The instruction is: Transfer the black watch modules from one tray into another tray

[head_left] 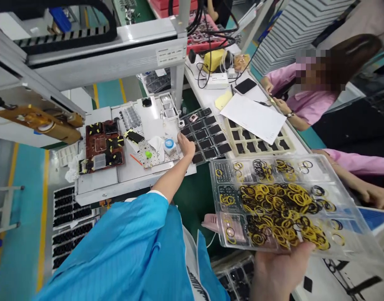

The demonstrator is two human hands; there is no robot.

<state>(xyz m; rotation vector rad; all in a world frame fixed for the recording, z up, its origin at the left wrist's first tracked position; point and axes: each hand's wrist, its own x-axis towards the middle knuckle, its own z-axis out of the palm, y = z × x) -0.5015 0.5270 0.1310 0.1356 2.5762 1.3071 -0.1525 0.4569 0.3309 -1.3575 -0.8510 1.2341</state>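
Observation:
My right hand (282, 267) grips the near edge of a clear plastic compartment tray (345, 188), thumb over the rim. Yellow and black rings (276, 198) are heaped in its middle, with a few in the side compartments. My left arm reaches forward, and my left hand (186, 146) is closed at the left edge of a clear blister tray (206, 136) with dark square pieces in its pockets. The fingers are partly hidden there. Just left of that hand stands a small container with a blue round top (169, 144).
A machine frame (107, 54) spans the upper left above a worktable with a brown fixture (104, 144). On the desk lie a white sheet (253, 117), a phone (245, 86) and a beige tray (260, 144). Co-workers in pink sleeves (314, 106) sit at right.

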